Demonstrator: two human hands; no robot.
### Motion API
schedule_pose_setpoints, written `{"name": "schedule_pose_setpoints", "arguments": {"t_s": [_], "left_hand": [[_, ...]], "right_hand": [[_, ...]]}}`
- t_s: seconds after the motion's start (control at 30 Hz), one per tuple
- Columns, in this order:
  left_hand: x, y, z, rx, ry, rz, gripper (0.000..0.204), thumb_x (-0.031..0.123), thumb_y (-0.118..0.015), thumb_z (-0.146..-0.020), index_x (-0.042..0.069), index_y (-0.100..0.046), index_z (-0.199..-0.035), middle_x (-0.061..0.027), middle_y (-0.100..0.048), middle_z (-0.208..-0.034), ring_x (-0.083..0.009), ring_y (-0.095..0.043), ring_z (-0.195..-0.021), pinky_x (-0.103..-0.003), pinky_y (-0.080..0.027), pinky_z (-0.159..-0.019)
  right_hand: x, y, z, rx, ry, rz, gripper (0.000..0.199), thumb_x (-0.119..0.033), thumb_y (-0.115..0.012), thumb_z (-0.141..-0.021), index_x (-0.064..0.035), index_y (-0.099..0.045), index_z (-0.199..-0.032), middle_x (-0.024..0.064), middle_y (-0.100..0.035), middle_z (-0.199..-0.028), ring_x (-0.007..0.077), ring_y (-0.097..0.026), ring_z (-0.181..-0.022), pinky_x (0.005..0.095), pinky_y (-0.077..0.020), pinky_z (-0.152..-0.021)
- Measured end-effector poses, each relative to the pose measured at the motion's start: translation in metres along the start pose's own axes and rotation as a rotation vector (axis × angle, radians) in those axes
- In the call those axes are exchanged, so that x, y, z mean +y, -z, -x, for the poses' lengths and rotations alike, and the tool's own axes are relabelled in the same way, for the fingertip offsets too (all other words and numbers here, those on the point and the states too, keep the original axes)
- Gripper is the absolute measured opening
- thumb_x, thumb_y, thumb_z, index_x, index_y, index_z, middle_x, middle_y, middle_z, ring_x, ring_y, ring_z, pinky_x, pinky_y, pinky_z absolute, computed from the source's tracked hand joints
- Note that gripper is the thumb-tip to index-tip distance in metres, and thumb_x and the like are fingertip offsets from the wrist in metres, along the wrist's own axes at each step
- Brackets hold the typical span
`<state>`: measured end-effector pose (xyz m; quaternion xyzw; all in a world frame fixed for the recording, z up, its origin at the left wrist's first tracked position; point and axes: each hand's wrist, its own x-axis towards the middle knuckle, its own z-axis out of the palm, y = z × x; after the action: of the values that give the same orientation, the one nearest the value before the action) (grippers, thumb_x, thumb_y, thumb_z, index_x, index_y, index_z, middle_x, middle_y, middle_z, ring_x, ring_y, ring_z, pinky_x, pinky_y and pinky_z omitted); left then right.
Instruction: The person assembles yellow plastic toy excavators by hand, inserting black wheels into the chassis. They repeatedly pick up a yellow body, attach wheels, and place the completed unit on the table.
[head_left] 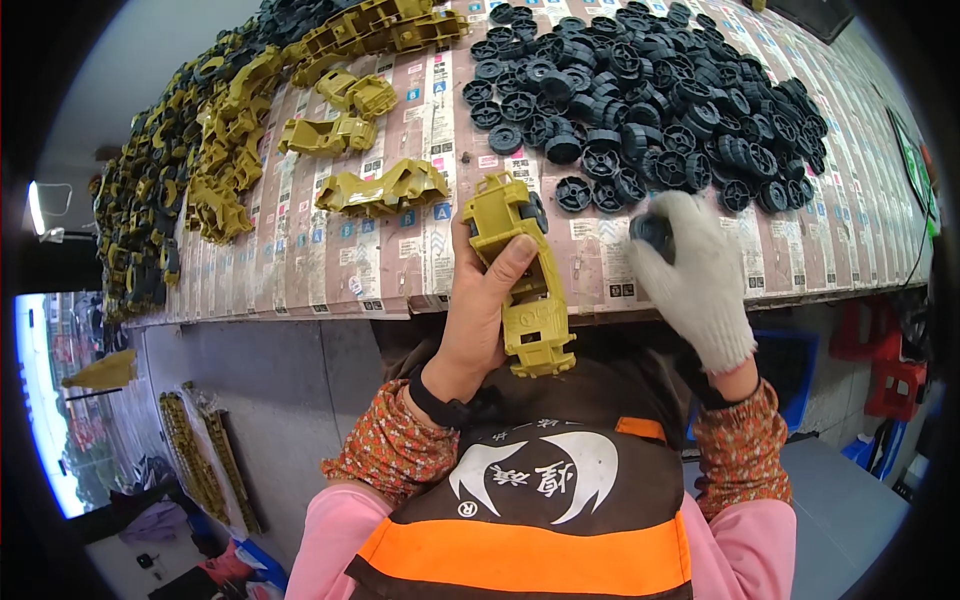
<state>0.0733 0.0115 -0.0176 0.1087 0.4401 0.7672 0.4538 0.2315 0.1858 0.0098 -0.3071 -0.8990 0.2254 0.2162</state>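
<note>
My bare left hand (478, 305) grips a yellow plastic toy vehicle body (533, 315) near the table's front edge, thumb laid across its side. One black wheel (533, 212) sits on the body's upper right side. My right hand (700, 280), in a white knitted glove, is closed around a black toy wheel (652, 232), just right of the body and apart from it. Beyond that hand spreads a big heap of loose black toy wheels (640, 100). Left of the body, a yellow vehicle body (383, 188) lies on the table.
The table (400, 270) is covered with printed paper. More yellow bodies (225, 150) are piled at the left, next to a mass of yellow-and-black pieces (150, 190). Red plastic stools (890, 385) stand at the right below the table. A grey panel (250, 390) lies under its left front edge.
</note>
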Motion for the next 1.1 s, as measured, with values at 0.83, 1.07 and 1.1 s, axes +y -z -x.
{"name": "schedule_pose_setpoints", "arguments": {"t_s": [0.83,1.07,1.1], "left_hand": [[0.004,-0.018,-0.002,0.066,-0.249,-0.162,0.075,0.007,-0.078,-0.099,0.018,-0.031,-0.156,-0.0051,-0.056,-0.129,-0.0152,-0.064,-0.109,-0.034,-0.062,-0.09],[-0.001,-0.023,0.003,0.033,-0.581,-0.309,0.097,0.0,-0.085,-0.088,0.011,-0.026,-0.163,-0.0074,-0.048,-0.148,-0.0209,-0.057,-0.132,-0.038,-0.052,-0.11],[-0.002,-0.024,0.002,0.031,-0.621,-0.324,0.099,0.002,-0.088,-0.086,0.01,-0.026,-0.162,-0.0082,-0.045,-0.152,-0.0228,-0.054,-0.136,-0.039,-0.051,-0.112]], "right_hand": [[-0.045,-0.003,0.063,-0.398,-0.291,-0.898,0.043,-0.009,-0.056,-0.105,0.0031,-0.056,-0.146,0.0122,-0.068,-0.11,0.018,-0.066,-0.093,0.033,-0.0547,-0.088],[-0.051,-0.003,0.07,-0.242,0.091,-0.576,0.062,0.004,-0.058,-0.089,0.0101,-0.048,-0.149,0.0345,-0.069,-0.109,0.0504,-0.071,-0.097,0.0476,-0.0587,-0.086],[-0.053,-0.002,0.069,-0.227,0.164,-0.52,0.072,0.005,-0.059,-0.082,0.0114,-0.044,-0.152,0.0354,-0.069,-0.107,0.0517,-0.071,-0.094,0.0493,-0.0592,-0.082]]}}
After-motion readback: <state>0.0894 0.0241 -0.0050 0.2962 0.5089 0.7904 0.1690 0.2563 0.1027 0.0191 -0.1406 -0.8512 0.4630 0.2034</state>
